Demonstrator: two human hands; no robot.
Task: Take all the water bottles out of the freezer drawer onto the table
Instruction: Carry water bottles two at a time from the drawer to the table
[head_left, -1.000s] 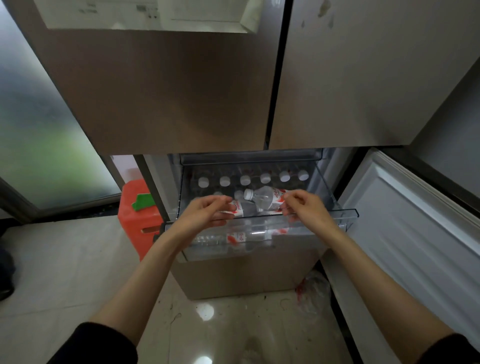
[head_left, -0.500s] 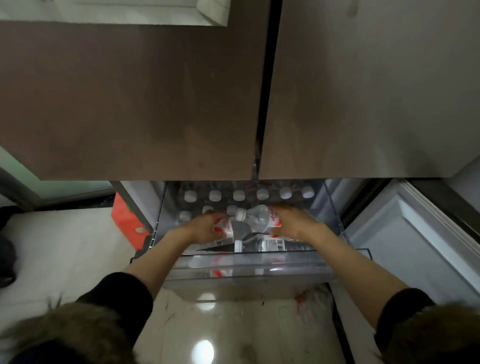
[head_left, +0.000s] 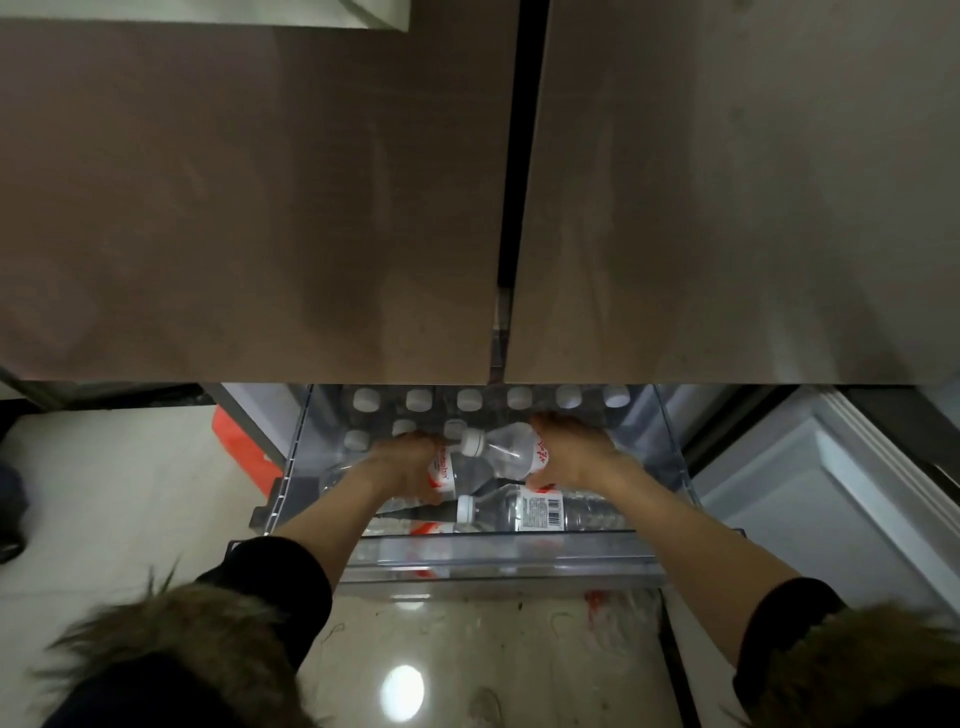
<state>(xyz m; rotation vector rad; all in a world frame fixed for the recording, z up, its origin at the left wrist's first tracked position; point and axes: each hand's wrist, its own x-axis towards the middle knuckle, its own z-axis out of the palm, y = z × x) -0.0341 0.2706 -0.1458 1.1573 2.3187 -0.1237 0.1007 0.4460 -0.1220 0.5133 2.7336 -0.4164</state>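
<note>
Below the two brown fridge doors (head_left: 260, 197), the clear freezer drawer (head_left: 498, 558) stands pulled out, upright white-capped bottles (head_left: 470, 399) lined along its back. Both hands reach inside: the left hand (head_left: 402, 470) grips a red-labelled bottle (head_left: 444, 470), the right hand (head_left: 574, 457) grips another clear bottle (head_left: 506, 449) lying sideways. One barcode-labelled bottle (head_left: 540, 512) lies beneath them.

Glossy pale floor tiles (head_left: 130, 483) mirror a ceiling light's reflection (head_left: 401, 692).
</note>
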